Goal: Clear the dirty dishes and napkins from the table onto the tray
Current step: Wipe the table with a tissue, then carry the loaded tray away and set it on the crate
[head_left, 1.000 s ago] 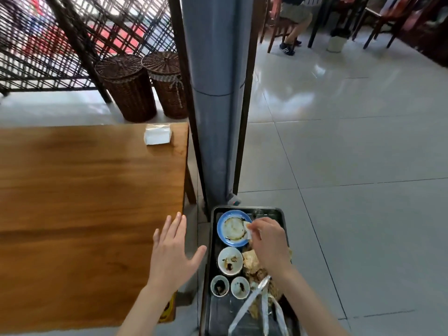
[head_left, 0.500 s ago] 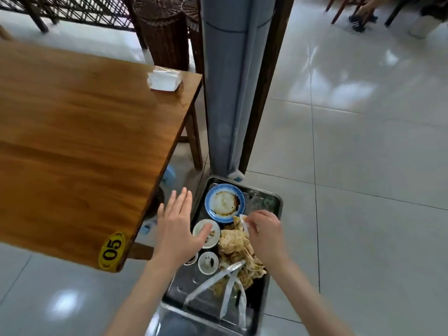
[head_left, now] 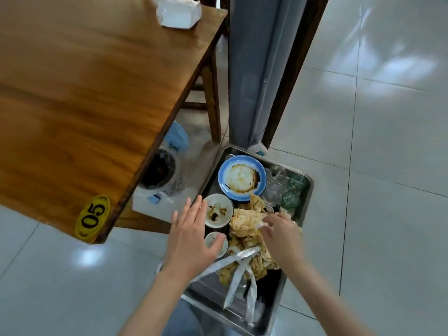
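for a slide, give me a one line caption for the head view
Right hand pinches soiled napkins on the metal tray of dirty dishes; left hand hovers open beside table 05.

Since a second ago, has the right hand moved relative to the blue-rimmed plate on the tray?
Yes. The right hand was at the blue-rimmed plate's near edge; now it has pulled back toward the person and pinches the stained napkins below the plate.

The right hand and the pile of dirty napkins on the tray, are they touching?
Touching. The head view shows the right hand with its fingertips pinching into the stained napkins heaped on the tray.
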Demonstrator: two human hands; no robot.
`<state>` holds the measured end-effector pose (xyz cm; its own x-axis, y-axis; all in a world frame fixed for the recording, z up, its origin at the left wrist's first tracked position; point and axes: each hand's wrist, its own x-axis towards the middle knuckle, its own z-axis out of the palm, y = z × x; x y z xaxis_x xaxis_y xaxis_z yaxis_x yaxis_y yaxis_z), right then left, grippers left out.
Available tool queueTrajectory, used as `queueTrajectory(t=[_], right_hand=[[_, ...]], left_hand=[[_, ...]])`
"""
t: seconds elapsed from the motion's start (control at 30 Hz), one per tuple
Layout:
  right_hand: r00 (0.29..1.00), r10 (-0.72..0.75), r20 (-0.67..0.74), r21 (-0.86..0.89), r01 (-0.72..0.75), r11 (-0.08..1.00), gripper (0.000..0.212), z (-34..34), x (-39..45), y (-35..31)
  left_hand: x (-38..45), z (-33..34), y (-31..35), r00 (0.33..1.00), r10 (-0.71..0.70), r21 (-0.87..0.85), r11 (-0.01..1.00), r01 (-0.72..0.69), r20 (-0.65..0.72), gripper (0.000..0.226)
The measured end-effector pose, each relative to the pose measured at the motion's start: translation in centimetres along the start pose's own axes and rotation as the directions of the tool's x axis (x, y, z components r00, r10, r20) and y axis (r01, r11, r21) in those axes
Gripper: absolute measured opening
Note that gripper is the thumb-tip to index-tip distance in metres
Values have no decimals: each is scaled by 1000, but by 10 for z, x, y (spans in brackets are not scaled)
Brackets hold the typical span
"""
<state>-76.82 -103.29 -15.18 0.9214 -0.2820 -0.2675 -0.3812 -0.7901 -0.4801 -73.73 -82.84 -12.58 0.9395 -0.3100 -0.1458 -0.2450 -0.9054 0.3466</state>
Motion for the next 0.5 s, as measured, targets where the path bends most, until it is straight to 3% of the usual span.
queueTrajectory(t=[0.2, 0.5], right_hand=[[996, -1, 94, 6, 1, 1000, 22, 20, -5, 11], [990, -1, 138, 12, -1, 1000, 52, 16, 1, 12]], left_hand=[[-8, 19, -8, 998, -46, -12, 999, 47, 37, 85], [4, 6, -3, 999, -38, -38, 999, 38, 6, 84]])
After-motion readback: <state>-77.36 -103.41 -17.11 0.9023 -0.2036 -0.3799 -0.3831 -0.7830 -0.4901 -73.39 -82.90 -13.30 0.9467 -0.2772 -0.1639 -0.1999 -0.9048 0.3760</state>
